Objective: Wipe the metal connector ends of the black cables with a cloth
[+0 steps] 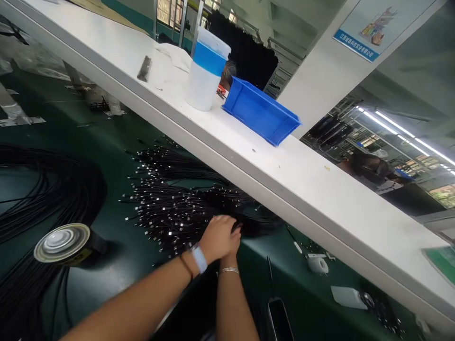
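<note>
Both left hand (217,237) and right hand (235,240) close together at the near side of a black cable bundle (177,208), overlapping in view; cannot tell whether clamped on it. As for the bundle, spread on the green counter (124,270), partly passing behind the raised white shelf's (298,173) front edge. Toward the counter's left side, a tin (62,242) next to looped cables (81,175).

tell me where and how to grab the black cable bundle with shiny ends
Probably at the narrow stretch of the black cable bundle, right of the shiny ends, wrapped crosswise from the near side. There the cables draw close together, while the ends fan out loosely, and the white shelf partly hides the far side.
</note>
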`<state>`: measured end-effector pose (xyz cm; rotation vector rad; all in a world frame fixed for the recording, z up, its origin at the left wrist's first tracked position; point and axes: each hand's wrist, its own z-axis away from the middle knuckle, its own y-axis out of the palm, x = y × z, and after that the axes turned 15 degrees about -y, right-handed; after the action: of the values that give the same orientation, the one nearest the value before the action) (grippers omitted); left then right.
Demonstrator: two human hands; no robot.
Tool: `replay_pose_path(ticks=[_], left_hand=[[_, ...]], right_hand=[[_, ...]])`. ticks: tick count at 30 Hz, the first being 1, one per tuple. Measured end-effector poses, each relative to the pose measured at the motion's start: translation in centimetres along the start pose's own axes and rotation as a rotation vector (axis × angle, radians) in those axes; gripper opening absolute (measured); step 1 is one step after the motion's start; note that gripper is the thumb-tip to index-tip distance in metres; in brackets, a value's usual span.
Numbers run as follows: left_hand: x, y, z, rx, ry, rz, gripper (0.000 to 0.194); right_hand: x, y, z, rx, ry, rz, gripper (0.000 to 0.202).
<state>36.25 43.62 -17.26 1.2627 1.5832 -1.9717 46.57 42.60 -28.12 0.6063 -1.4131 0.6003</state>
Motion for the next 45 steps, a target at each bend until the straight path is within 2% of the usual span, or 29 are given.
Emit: replay_pose_path(ticks=[2, 4, 6, 8, 10, 13, 15, 17, 20, 23, 26, 30, 34, 37, 41, 45], left_hand=[[1.5, 0.8, 6.4, 0.060, -0.074, -0.031, 0.035], [3.3, 1.7, 13.1, 0.215, -0.184, -0.159, 0.059], [5.0, 2.1, 18.9, 0.359, -0.203, -0.304, 0.089], [6.5, 1.9, 23.1, 0.417, -0.175, -0.448, 0.102], [7.5, 1.7, 25.3, 0.376, -0.158, -0.585, 0.099], [7.8, 1.9, 26.0, 0.271, -0.159, -0.737, 0.081], [7.3, 2.0, 25.9, 0.252, -0.133, -0.776, 0.073], [6.4, 1.9, 26.3, 0.242, -0.083, -0.787, 0.069], [4.9, 1.4, 28.2, 0.226, 0.059, -0.726, 0.057], [3.9, 1.9, 30.9, 0.248, 0.184, -0.666, 0.051], [4.0, 3.4, 32.9, 0.243, 0.233, -0.690, 0.052], [5.1, 5.0, 33.6, 0.266, 0.303, -0.700, 0.024], [5.7, 5.5, 33.2, 0.279, 0.331, -0.733, 0.026], [5.3, 6.0, 33.1, 0.270, 0.335, -0.786, 0.028], [4.7, 7.3, 33.3, 0.242, 0.334, -0.888, 0.024], [4.6, 8.6, 33.5, 0.196, 0.271, -0.993, 0.021]], right_hand=[[0.4, -2.9, 1.2, -0.054, 0.085, 0.053, 0.027], [1.2, -6.4, 2.7, -0.112, 0.141, 0.069, 0.023], [2.4, -10.8, 4.9, -0.172, 0.139, 0.068, 0.018], [3.8, -16.1, 8.0, -0.248, 0.097, 0.059, 0.020], [4.9, -21.8, 12.0, -0.339, 0.063, 0.068, 0.025], [5.4, -29.7, 19.3, -0.473, 0.070, 0.135, 0.035], [5.1, -33.3, 24.1, -0.541, 0.098, 0.206, 0.037], [4.4, -35.1, 28.5, -0.560, 0.122, 0.277, 0.036], [3.8, -35.0, 33.7, -0.465, 0.121, 0.354, 0.034], [3.8, -32.9, 37.7, -0.313, 0.080, 0.423, 0.031], [4.1, -30.6, 41.1, -0.187, 0.027, 0.512, 0.026], [3.4, -28.1, 44.3, -0.033, -0.029, 0.666, 0.017], [2.0, -26.4, 45.4, 0.080, -0.098, 0.819, 0.022], [1.1, -25.6, 44.8, 0.142, -0.181, 0.882, 0.036], [-0.6, -26.1, 43.3, 0.201, -0.269, 0.919, 0.055], [-2.3, -27.6, 43.2, 0.372, -0.313, 0.963, 0.052]])
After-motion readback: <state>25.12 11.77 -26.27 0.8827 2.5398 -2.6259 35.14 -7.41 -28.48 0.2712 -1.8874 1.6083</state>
